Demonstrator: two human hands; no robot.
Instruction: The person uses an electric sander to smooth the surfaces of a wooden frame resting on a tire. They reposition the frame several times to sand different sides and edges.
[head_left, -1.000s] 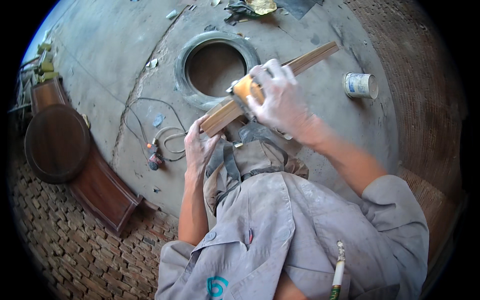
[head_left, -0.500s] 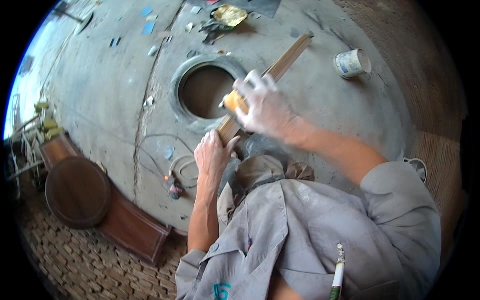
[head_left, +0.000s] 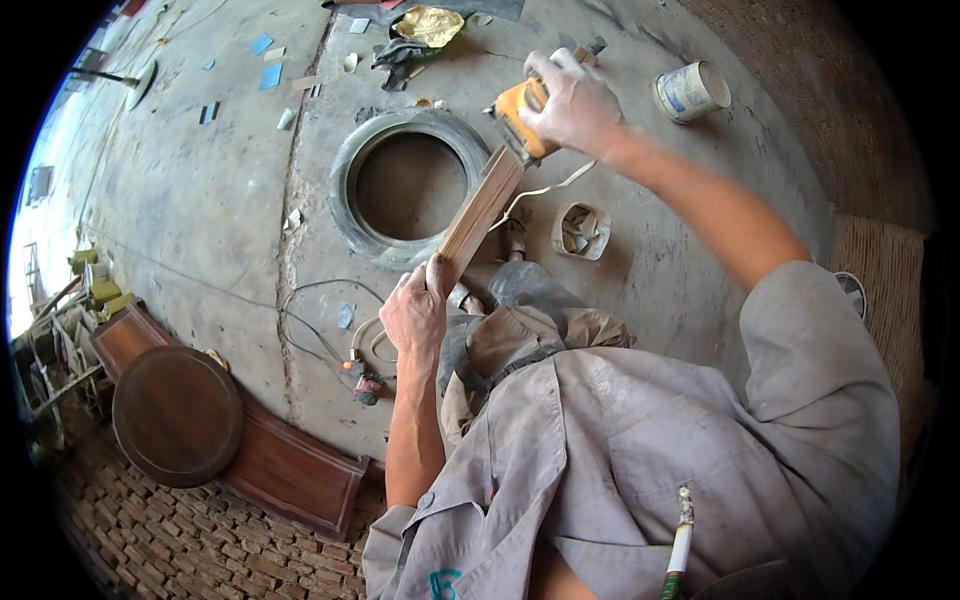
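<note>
Head view: the board (head_left: pixel 485 212) runs obliquely from the centre of the frame toward the upper right. The left hand (head_left: pixel 415 315), at centre, grasps its lower end, thumb and fingers closed about the wood. The right hand (head_left: pixel 575 105), upper right of centre, is wrapped over the orange sander (head_left: pixel 522 118), which sits against the upper part of the board. A pale cord (head_left: pixel 545 188) curves between the sander and the board's right side. Left of the board lies the tyre (head_left: pixel 350 190); whether the two touch cannot be told. Right of centre stands a pale container (head_left: pixel 582 232) of scraps; at upper right, a tilted white bucket (head_left: pixel 692 92). Lower left: a red tool (head_left: pixel 367 385) on the floor (head_left: pixel 230 270) and a round dark top (head_left: pixel 178 415) over a brown panel (head_left: pixel 295 480).
</note>
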